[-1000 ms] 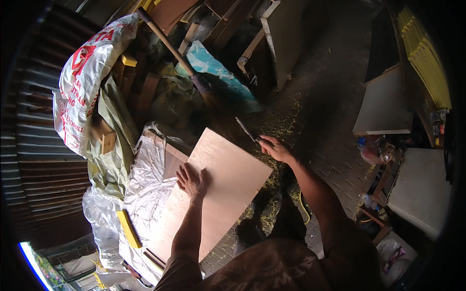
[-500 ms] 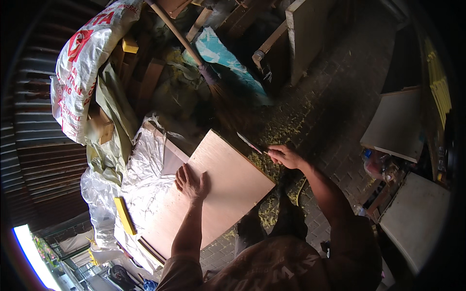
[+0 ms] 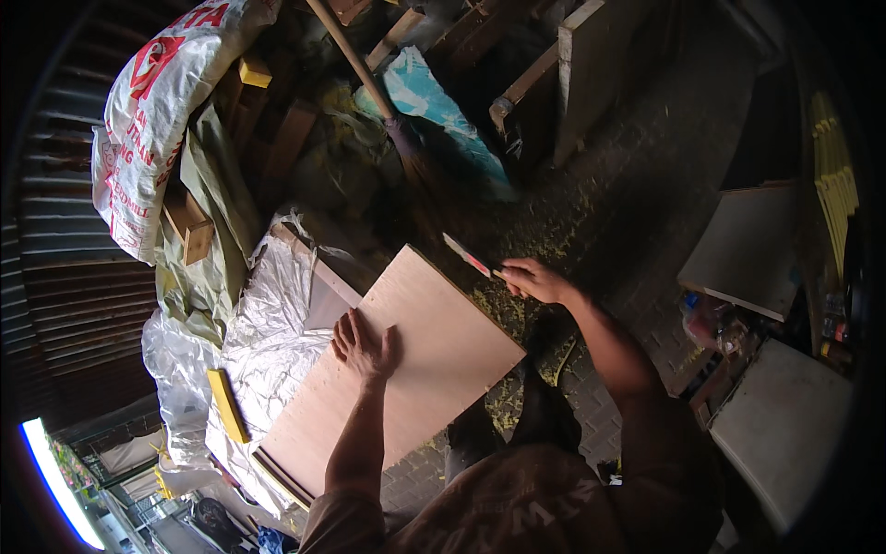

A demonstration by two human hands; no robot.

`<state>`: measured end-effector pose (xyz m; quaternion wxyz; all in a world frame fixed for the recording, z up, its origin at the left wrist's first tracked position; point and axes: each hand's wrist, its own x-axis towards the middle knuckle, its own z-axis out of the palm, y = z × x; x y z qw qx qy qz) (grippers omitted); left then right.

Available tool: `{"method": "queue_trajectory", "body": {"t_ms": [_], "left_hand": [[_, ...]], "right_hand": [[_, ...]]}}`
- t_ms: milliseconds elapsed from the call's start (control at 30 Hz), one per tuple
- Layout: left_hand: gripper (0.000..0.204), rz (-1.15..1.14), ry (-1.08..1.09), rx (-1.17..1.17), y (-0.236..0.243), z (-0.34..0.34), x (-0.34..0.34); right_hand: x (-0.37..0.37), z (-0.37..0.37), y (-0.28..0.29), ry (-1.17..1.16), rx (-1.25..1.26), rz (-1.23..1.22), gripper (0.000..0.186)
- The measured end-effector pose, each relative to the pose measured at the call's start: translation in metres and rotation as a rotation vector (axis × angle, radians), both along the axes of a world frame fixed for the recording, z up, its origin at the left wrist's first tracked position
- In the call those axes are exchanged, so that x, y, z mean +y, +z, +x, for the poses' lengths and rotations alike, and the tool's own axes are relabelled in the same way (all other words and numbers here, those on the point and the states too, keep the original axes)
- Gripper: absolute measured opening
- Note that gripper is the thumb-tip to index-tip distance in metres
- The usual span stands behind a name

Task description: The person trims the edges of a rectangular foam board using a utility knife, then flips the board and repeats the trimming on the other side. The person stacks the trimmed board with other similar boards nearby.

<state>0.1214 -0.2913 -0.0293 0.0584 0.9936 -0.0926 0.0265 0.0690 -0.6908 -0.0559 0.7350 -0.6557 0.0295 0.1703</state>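
Note:
A pale plywood panel (image 3: 432,337) lies at a slant in front of me, over a silvery sheet (image 3: 263,323). My left hand (image 3: 362,345) rests flat on its upper left part, fingers open and stretched out. Beyond the panel's right edge, my right hand (image 3: 535,280) is closed round the handle of a flat-bladed hand tool (image 3: 469,256). Its pale blade has a red mark and points up and left, apart from the panel. Whether it is a knife or a small saw, I cannot tell.
A broom (image 3: 355,60) leans at the far side beside a turquoise sheet (image 3: 443,106). A white sack with red print (image 3: 152,120) stands at the left, above a yellow strip (image 3: 227,406). Light panels (image 3: 743,254) lie at the right. Yellowish shavings litter the brick floor.
My right hand has moved slightly up and left with the tool, and the blade's face with its red mark now shows. My left hand stays on the panel.

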Motion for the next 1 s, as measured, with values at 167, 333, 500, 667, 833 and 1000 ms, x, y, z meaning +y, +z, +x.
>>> {"method": "queue_trajectory", "body": {"t_ms": [167,333,500,667,833,1000], "left_hand": [[0.093,-0.014,-0.061,0.022,-0.001,0.007,-0.014],[0.094,0.009,-0.01,-0.004,0.002,-0.001,0.002],[0.094,0.033,-0.034,-0.013,-0.002,0.003,-0.004],[0.095,0.026,-0.04,-0.007,-0.01,0.006,0.002],[0.093,0.036,-0.027,0.002,0.003,0.003,-0.008],[0.094,0.031,-0.037,-0.005,0.0,0.006,-0.014]], "right_hand": [[0.058,0.042,-0.044,-0.278,-0.449,-0.457,0.045],[-0.013,-0.097,0.005,0.202,0.188,-0.104,0.041],[-0.001,-0.02,0.015,-0.037,0.056,-0.017,0.042],[0.055,-0.023,-0.009,-0.015,0.035,-0.374,0.063],[-0.034,-0.177,0.04,0.145,0.341,-0.044,0.044],[-0.005,-0.113,-0.008,-0.054,0.15,-0.003,0.049]]}}
